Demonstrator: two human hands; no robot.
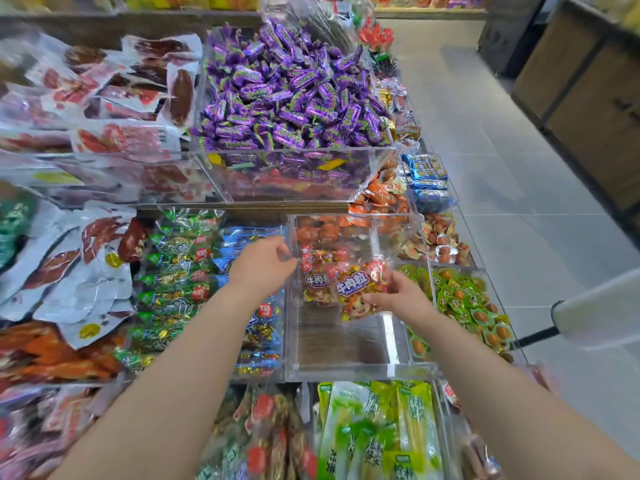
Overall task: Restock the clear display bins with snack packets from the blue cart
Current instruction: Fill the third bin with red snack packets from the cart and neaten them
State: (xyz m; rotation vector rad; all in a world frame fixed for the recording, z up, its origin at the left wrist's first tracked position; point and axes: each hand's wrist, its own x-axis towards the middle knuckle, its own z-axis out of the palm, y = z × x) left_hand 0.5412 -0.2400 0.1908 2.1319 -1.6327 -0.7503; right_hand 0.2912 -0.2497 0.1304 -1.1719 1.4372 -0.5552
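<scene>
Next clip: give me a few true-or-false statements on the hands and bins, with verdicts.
1. The right hand holds red snack packets at the clear bin. True.
2. That bin is full to the rim. False: most of its floor is bare.
3. The left hand grips the bin's left wall. True.
4. The purple candies fill the bin nearest the person. False: they lie in a raised bin beyond the hands.
</scene>
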